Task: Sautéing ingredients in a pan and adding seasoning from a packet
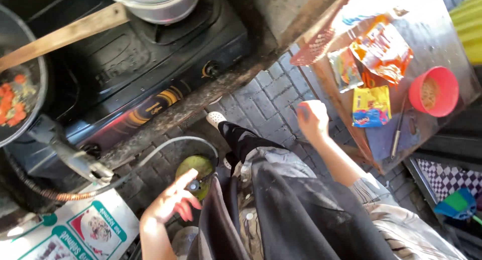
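- Dark cloth of the person's apron [301,210] fills the lower frame, worn over black trousers, with a white shoe [216,118] on the paving.
- Left hand [173,202] hangs with its fingers spread and slack, holding nothing, just above a green gas cylinder [197,170] that stands on the ground; a grey hose [165,148] curves from the cylinder toward the stove.
- Right hand [312,120] is lifted near the edge of a wooden table [442,39]; its fingers curl, and whether they hold anything cannot be told.
- Grey brick paving [271,101] lies between the stove bench and the table.
- On the table lie bright snack packets [371,107], a red bowl [434,91] and a slim metal utensil [397,132].
- Black gas stove [125,64] carries a steel pot [160,1] and a pan [17,96] of chopped orange vegetables, with a wooden handle [65,35] across it.
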